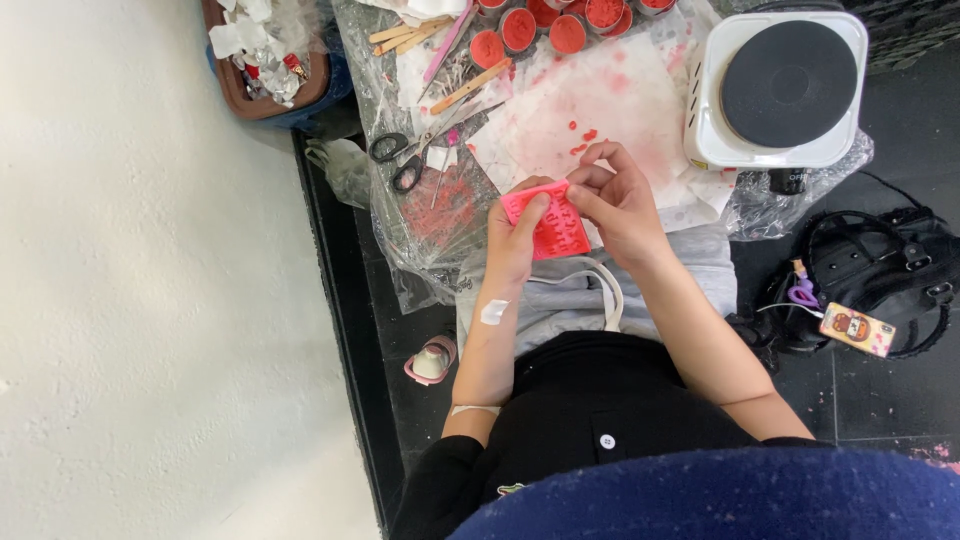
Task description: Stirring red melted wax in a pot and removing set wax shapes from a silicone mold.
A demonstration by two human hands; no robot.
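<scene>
Here, the fingers [532, 212] of the left hand [512, 240] are pressing flat against the face of a pink mould [556, 230], while the right hand [615, 205] is pinching its upper right edge, so the mould is sitting between both hands above a stained paper sheet [590, 100]. Scissors [410, 150] are lying to the left, red-filled cups [545, 25] beyond, and a white hotplate [780, 85] to the right.

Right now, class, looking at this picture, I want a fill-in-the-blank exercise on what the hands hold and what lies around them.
1. Both hands, left hand and right hand, hold a flat mould coloured ____.
2. The hotplate has a round black top and a ____ body.
3. The black-handled ____ lie left of the mould.

Missing words: pink; white; scissors
</scene>
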